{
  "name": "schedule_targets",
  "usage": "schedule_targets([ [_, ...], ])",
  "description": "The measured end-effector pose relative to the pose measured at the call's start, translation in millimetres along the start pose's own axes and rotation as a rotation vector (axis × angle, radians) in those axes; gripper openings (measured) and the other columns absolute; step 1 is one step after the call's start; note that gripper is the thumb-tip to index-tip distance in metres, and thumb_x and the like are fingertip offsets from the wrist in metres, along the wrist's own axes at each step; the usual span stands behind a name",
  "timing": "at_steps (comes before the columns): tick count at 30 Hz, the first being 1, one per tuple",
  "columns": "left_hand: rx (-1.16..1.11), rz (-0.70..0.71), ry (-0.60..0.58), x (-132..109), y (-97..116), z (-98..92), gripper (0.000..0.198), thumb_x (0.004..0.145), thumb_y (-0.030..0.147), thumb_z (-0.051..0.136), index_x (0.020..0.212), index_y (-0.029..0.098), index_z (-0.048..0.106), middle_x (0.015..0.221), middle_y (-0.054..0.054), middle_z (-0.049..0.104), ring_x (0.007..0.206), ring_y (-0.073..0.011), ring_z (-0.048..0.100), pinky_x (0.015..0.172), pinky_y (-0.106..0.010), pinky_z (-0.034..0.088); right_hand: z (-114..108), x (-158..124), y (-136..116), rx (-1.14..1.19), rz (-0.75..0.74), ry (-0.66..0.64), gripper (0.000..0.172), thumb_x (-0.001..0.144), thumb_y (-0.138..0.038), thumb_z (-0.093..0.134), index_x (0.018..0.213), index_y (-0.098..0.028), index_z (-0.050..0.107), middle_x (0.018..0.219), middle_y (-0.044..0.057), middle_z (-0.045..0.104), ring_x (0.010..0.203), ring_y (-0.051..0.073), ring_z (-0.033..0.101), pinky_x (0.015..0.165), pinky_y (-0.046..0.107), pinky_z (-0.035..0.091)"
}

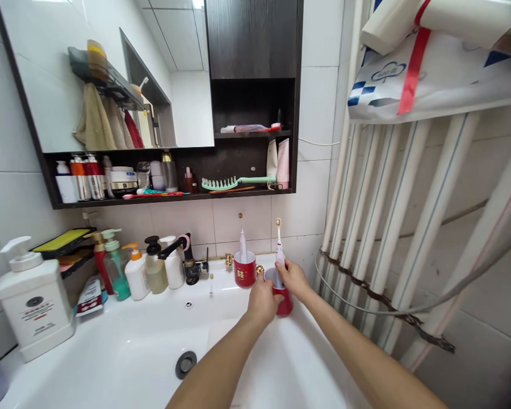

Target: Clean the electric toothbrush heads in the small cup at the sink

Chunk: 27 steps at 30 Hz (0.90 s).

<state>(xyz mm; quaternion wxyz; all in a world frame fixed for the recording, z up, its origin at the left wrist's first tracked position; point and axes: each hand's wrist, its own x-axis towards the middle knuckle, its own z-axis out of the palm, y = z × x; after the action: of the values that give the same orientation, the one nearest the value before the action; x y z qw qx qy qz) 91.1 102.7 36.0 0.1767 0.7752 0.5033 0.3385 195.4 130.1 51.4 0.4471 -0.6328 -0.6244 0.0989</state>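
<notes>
Over a white sink (123,363), right of a pump bottle (34,309) at lower left and a black faucet (191,264) and red cup (244,272) near center, gripping a second red cup (287,304) just right of center with the left hand (262,298), pinching a white toothbrush (280,250) upright inside it with the right hand (294,279).

Desk: What does the frame show?

Photographer: A red cup (285,304), mouth up, its front partly covered, at the right side of a white sink (132,341).

Desk: And with it?

Photographer: A white toothbrush (280,250), nearly vertical, its yellowish-tinted head on top, a slim neck rising well above the rim, the lower handle down inside the cup.

Desk: Markings?

Photographer: Small reddish ones on the handle, it seems; too small to read.
</notes>
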Motion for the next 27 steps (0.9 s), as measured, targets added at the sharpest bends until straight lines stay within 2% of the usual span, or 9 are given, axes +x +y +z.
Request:
schedule_targets([
  [4, 0.041, -0.009, -0.017, 33, -3, 15.9, 0.018, 0.059, 0.019, 0.049, 0.075, 0.012, 0.050, 0.120, -0.013, 0.025, 0.091, -0.0211, 0.044, 0.075, -0.028, 0.033, 3, 30, 10, -0.048, 0.031, 0.035, 0.025, 0.068, -0.031, 0.034, 0.073, -0.014, 0.053, 0.064, 0.007, 0.057, 0.057, 0.015, 0.049, 0.049, 0.022, 0.030],
  [7, 0.088, -0.023, -0.021, 52, -9, 24.5, 0.018, 0.060, 0.021, 0.049, 0.075, 0.013, 0.050, 0.119, -0.013, 0.026, 0.089, -0.0209, 0.046, 0.074, -0.029, 0.034, 8, 46, 17, -0.073, 0.058, 0.033, 0.024, 0.068, -0.029, 0.036, 0.075, -0.014, 0.053, 0.067, 0.007, 0.058, 0.061, 0.015, 0.050, 0.051, 0.021, 0.031],
  [12, 0.170, 0.005, -0.012, 65, -12, 29.2, 0.023, 0.061, 0.021, 0.048, 0.083, 0.015, 0.048, 0.118, -0.010, 0.029, 0.089, -0.0179, 0.046, 0.072, -0.027, 0.036, 17, 63, 28, -0.105, 0.130, 0.051, 0.028, 0.069, -0.029, 0.034, 0.078, -0.012, 0.054, 0.071, 0.010, 0.059, 0.066, 0.017, 0.052, 0.054, 0.022, 0.032],
  [16, 0.247, 0.059, 0.081, 62, -15, 12.7, 0.039, 0.065, 0.016, 0.041, 0.103, 0.021, 0.034, 0.122, -0.003, 0.022, 0.107, -0.0139, 0.027, 0.085, -0.026, 0.025, 26, 70, 34, -0.105, 0.162, 0.083, 0.031, 0.070, -0.030, 0.033, 0.082, -0.011, 0.053, 0.075, 0.011, 0.059, 0.070, 0.018, 0.052, 0.057, 0.024, 0.033],
  [18, 0.293, 0.031, 0.136, 60, -24, -1.4, 0.041, 0.065, 0.016, 0.040, 0.105, 0.019, 0.032, 0.122, -0.005, 0.022, 0.111, -0.0159, 0.018, 0.090, -0.031, 0.017, 28, 71, 33, -0.091, 0.157, 0.093, 0.031, 0.069, -0.031, 0.034, 0.085, -0.012, 0.053, 0.077, 0.010, 0.059, 0.072, 0.018, 0.052, 0.060, 0.024, 0.034],
  [20, 0.334, -0.026, 0.144, 58, -35, -15.6, 0.034, 0.063, 0.014, 0.042, 0.098, 0.014, 0.041, 0.114, -0.010, 0.034, 0.108, -0.0202, 0.023, 0.088, -0.035, 0.018, 25, 69, 29, -0.075, 0.157, 0.125, 0.037, 0.067, -0.033, 0.036, 0.094, -0.010, 0.049, 0.081, 0.012, 0.057, 0.076, 0.019, 0.051, 0.063, 0.025, 0.035],
  [23, 0.361, -0.062, 0.086, 49, -48, -30.8, 0.021, 0.060, 0.012, 0.043, 0.078, 0.012, 0.052, 0.094, -0.009, 0.049, 0.098, -0.0200, 0.035, 0.082, -0.031, 0.027, 17, 56, 15, -0.062, 0.128, 0.225, 0.051, 0.065, -0.035, 0.039, 0.106, -0.006, 0.037, 0.097, 0.015, 0.050, 0.089, 0.021, 0.045, 0.072, 0.029, 0.033],
  [25, 0.360, -0.055, 0.056, 34, -51, -35.5, 0.020, 0.060, 0.012, 0.043, 0.076, 0.014, 0.053, 0.093, -0.007, 0.049, 0.095, -0.0176, 0.037, 0.079, -0.027, 0.030, 14, 41, 2, 0.002, 0.029, 0.289, 0.049, 0.065, -0.034, 0.039, 0.107, -0.008, 0.036, 0.102, 0.014, 0.046, 0.093, 0.020, 0.042, 0.077, 0.029, 0.031],
  [27, 0.355, -0.053, 0.039, 12, -50, -37.0, 0.024, 0.059, 0.013, 0.042, 0.082, 0.015, 0.053, 0.101, -0.005, 0.046, 0.098, -0.0164, 0.035, 0.081, -0.024, 0.029, 20, 20, -10, 0.154, -0.085, 0.273, 0.045, 0.064, -0.035, 0.041, 0.103, -0.012, 0.040, 0.098, 0.011, 0.049, 0.089, 0.019, 0.044, 0.076, 0.029, 0.032],
])
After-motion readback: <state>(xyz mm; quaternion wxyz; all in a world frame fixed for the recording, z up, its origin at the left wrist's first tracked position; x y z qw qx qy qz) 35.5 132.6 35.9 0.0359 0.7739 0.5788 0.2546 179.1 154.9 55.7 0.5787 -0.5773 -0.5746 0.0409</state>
